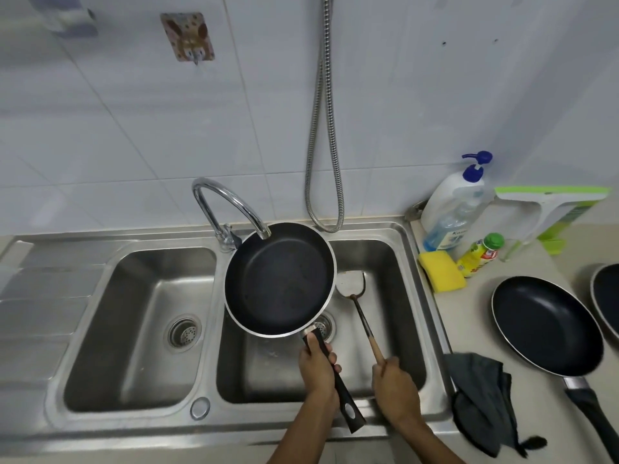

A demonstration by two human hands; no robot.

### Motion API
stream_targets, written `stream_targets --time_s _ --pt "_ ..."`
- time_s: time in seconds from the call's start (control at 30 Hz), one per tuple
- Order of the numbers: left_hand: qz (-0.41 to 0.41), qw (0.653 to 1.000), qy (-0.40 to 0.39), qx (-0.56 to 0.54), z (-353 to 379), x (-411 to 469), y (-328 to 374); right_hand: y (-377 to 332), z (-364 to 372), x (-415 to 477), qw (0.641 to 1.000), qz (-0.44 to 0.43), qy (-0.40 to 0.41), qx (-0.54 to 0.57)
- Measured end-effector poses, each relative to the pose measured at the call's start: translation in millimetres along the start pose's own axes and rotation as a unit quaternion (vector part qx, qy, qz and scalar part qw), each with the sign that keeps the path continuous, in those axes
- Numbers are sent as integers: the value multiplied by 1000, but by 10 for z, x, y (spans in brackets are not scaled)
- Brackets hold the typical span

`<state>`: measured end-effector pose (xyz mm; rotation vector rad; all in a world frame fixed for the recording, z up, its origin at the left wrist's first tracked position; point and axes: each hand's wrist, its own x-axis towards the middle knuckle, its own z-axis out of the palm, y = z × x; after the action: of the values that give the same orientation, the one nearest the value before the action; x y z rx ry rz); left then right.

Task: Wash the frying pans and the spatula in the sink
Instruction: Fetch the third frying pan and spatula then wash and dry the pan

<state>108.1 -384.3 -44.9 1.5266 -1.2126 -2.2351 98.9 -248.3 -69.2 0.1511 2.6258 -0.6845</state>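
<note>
Frying pan (279, 279), black with a steel rim: I hold it over the right basin of the sink (134, 426), its far edge under the tap (227, 202) spout. My left hand (316, 366) has its fingers wrapped round the black handle.

Spatula (361, 309): blade down in the right basin, just beside the pan. My right hand (395, 383) has its fingers clamped on the wooden handle.

Second frying pan (546, 326): flat on the worktop (469, 316), right of the sink.

Third frying pan (608, 296): cut off at the right edge.

Yellow sponge (442, 271), pump bottle (452, 209), green-capped bottle (480, 256): grouped behind.

Dark cloth (482, 396): draped by the sink's right rim.
</note>
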Motion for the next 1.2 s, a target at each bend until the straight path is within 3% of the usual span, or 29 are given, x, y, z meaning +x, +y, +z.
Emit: stream_targets --time_s 0.5,0.57,0.63,0.73,0.87,1.0,1.07,1.13,1.2 --pt "-4 1000 -1 -9 -9 -22 27 -86 358 443 995 85 -10 45" --pt "-11 1000 0 -2 -23 -3 -5 -110 314 417 998 61 -16 -14" --pt "-14 1000 0 12 -35 24 -35 -182 258 387 994 2 30 -107" --pt "-15 999 -3 29 -63 65 -73 -410 240 168 987 -125 82 -62" --pt "-7 997 -20 71 -162 74 -23 -683 307 -175 985 -92 -85 119" --pt "-6 995 -41 94 -228 27 68 -645 427 -245 983 -61 -121 122" --pt "-9 990 -53 129 -276 9 128 -627 470 -248 985 -76 -107 110" --pt "7 969 -73 235 -340 40 232 -625 483 -263 986 -84 -96 107" --pt "32 902 -108 416 -406 96 423 -641 473 -276 987 -90 -89 104"
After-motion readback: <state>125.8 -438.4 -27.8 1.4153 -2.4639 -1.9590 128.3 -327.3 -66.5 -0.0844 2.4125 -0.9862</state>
